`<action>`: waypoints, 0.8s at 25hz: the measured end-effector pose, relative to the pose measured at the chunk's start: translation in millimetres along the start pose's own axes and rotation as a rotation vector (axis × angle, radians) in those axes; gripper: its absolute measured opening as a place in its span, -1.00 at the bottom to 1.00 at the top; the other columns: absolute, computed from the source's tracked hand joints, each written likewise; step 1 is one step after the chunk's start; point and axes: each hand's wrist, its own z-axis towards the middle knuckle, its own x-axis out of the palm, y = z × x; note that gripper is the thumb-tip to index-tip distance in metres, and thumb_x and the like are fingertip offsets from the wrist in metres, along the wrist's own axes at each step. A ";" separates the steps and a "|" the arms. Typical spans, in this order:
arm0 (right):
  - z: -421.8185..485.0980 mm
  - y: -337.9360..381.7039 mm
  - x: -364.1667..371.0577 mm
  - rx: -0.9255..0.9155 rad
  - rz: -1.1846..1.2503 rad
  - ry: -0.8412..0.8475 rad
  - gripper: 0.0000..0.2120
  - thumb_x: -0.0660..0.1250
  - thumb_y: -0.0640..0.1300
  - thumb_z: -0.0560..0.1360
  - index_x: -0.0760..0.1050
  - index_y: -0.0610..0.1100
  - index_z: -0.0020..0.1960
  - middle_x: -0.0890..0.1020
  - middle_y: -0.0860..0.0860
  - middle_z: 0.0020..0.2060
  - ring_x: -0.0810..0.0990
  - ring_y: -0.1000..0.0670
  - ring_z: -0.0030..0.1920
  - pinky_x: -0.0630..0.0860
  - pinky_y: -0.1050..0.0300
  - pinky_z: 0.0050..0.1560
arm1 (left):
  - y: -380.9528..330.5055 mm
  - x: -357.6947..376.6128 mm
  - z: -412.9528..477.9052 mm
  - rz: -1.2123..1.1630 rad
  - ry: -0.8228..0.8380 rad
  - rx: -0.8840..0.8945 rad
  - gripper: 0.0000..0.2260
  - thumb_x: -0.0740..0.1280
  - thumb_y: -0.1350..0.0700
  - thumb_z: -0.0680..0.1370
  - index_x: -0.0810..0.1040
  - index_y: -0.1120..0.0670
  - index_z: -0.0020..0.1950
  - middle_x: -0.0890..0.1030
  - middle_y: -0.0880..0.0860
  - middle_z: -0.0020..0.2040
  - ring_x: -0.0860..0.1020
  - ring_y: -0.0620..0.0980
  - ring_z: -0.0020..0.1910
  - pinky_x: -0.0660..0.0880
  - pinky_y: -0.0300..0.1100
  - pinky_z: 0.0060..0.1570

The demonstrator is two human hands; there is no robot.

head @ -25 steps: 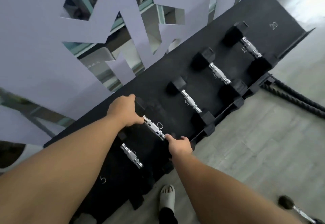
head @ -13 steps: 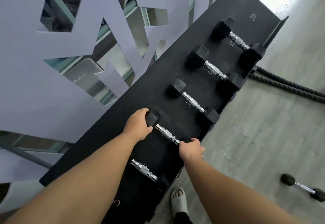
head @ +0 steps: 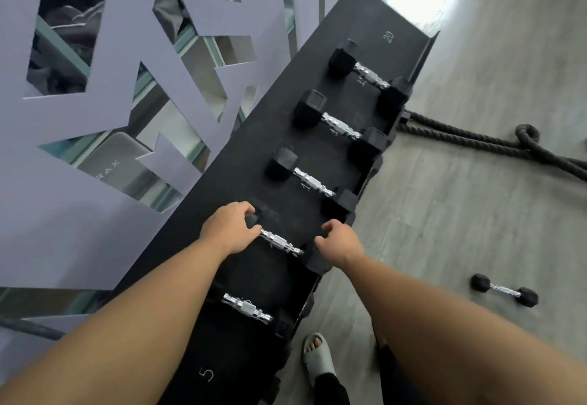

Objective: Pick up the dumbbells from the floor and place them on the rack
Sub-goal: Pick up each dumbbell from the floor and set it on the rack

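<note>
Grey plank floor (head: 460,214), black rack (head: 228,182) along cut-out purple wall (head: 63,166). Five dumbbells on rack, sixth dumbbell (head: 504,290) on floor at your right. Your left hand (head: 230,229) curls round far head of second racked dumbbell (head: 279,242); right hand (head: 340,241) rests at near head, fingers loosely bent. Your sandalled foot (head: 317,357) beside rack; coiled rope (head: 495,144) farther off.

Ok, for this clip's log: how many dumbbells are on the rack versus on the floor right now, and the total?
Dumbbells on the rack: 5 (, the one under both hands)
Dumbbells on the floor: 1
Total: 6
</note>
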 end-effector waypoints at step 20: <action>-119.9 -260.2 -297.9 0.014 -0.357 -0.176 -0.53 0.30 0.07 0.55 0.43 -0.02 0.43 0.56 -0.05 0.34 0.55 -0.14 0.28 0.52 -0.01 0.18 | -314.6 27.2 -103.2 0.190 0.117 0.249 -0.72 0.40 -0.26 0.43 0.59 -0.19 0.07 0.66 -0.25 0.00 0.61 -0.12 0.04 0.55 -0.12 0.11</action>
